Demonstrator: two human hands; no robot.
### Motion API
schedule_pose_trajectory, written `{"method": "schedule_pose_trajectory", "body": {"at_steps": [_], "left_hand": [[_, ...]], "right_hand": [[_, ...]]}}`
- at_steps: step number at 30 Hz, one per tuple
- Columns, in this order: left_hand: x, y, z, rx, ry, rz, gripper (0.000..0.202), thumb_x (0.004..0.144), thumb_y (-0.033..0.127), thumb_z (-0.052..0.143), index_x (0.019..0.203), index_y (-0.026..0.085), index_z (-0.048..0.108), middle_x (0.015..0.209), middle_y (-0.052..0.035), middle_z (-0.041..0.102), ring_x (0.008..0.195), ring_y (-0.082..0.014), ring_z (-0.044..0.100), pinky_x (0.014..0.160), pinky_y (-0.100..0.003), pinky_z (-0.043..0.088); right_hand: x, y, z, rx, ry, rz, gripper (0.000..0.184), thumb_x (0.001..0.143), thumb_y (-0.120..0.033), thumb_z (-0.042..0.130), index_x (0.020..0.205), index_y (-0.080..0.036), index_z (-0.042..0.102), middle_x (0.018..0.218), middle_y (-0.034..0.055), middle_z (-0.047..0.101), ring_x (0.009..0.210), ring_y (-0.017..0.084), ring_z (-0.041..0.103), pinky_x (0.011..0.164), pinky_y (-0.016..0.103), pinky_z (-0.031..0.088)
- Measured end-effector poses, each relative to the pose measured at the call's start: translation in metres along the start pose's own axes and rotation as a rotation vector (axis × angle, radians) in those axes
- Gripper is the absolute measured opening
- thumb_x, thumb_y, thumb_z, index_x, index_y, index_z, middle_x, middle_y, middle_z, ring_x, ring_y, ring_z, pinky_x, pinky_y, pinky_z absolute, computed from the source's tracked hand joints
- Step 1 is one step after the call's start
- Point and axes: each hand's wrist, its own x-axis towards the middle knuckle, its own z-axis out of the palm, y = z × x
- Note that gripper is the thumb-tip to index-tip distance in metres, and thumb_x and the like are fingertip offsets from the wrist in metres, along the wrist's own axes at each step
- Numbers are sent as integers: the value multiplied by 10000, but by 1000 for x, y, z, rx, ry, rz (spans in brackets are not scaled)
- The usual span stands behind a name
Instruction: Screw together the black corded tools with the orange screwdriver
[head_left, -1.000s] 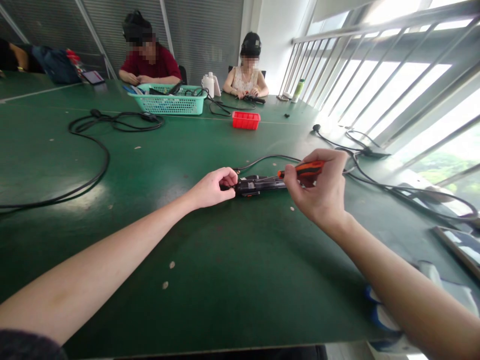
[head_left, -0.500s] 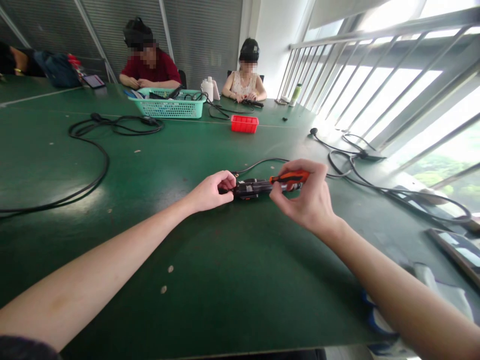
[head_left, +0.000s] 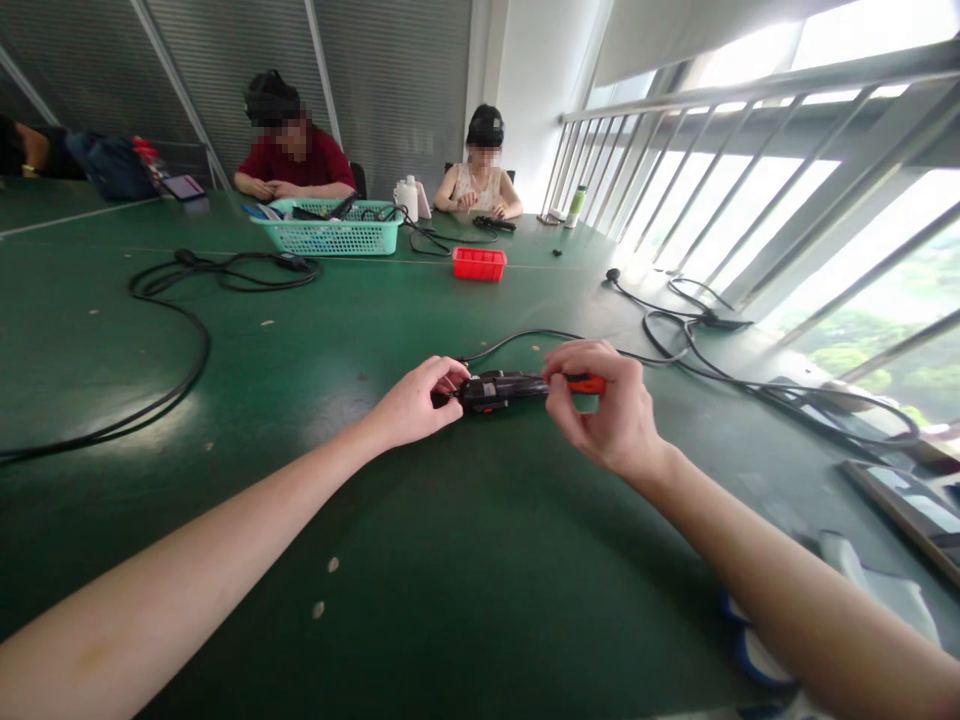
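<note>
A long black corded device [head_left: 499, 391] lies on the green table [head_left: 480, 560] in front of me. My left hand [head_left: 427, 400] is closed around its left end, where the fingers cover part of it. Held in my right hand [head_left: 604, 405] is an orange-and-black screwdriver [head_left: 589, 384], close over the device's right end. My fingers hide much of the screwdriver, and I cannot tell whether its tip touches the device. A thin black cord runs behind the device.
Beyond the device stand a red tray [head_left: 480, 264] and a mint-green basket [head_left: 330, 238] of tools and cables. Black cables lie left [head_left: 206, 340] and right [head_left: 690, 330]. Two people sit across the table. A metal railing [head_left: 675, 190] runs along the right.
My right hand has brought the screwdriver lower, in line with the device, and more of it is hidden by my fingers. My left hand keeps its hold. The view has tilted slightly up.
</note>
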Motion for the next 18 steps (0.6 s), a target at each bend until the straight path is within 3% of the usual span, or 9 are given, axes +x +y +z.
{"method": "schedule_pose_trajectory", "body": {"at_steps": [2,5,7,9,11,13,14,16,18], "left_hand": [[-1,3,1,4,2,20,334,849,215,650,1182,234,652,1186,-55,662,1029,-215,687,960,-389,580],[-2,7,6,44,-1,66,324,910,227,634,1232,248,672,1255,-53,680,1084,-219,691,1012,-398,562],[-3,11,14,114,11,106,352,964,269,622,1315,264,655,1322,-58,681,1207,-246,652,1112,-445,501],[-5,20,21,174,37,124,414,974,328,648,1381,260,622,1360,-77,674,1298,-280,596,1165,-489,453],[-10,40,27,164,75,124,441,987,358,631,1415,258,597,1402,-90,651,1341,-286,562,1187,-500,429],[-20,73,29,70,119,133,478,978,448,627,1422,271,600,1454,-92,619,1391,-293,516,1216,-500,392],[-27,94,28,-27,89,128,485,975,504,605,1414,296,613,1454,-75,625,1376,-284,532,1199,-478,413],[-46,135,28,-247,-115,65,515,983,611,447,1400,378,639,1386,-36,679,1284,-280,604,1051,-462,525],[-67,167,31,-279,-355,33,751,781,784,416,1440,476,606,1276,-34,734,1303,-354,591,863,-530,553]], "right_hand": [[3,2,-6,-82,-9,-14,119,939,-156,519,998,-259,531,1021,71,682,1005,235,663,839,413,563],[7,7,-9,-274,-232,5,159,970,-167,476,980,-252,610,1086,74,704,1032,242,635,743,360,535],[6,13,-5,-308,-410,13,185,998,-299,527,1131,-264,650,1202,70,704,1123,263,619,683,335,526],[3,20,2,-299,-544,8,424,986,-476,585,1359,-276,588,1334,80,670,1202,284,605,691,339,545],[0,28,8,-310,-619,19,566,992,-556,561,1481,-276,505,1377,99,654,1215,282,614,738,349,561],[1,38,10,-331,-659,38,583,1008,-581,519,1509,-284,485,1372,107,657,1209,276,623,749,342,555],[1,44,10,-350,-668,53,581,1007,-592,511,1504,-290,494,1362,107,661,1201,276,626,739,335,546],[3,59,6,-398,-668,111,574,991,-616,517,1470,-300,535,1320,101,676,1163,276,640,709,319,520],[3,80,-2,-464,-655,225,557,959,-650,532,1389,-304,611,1244,89,697,1086,269,665,684,308,492]]}}
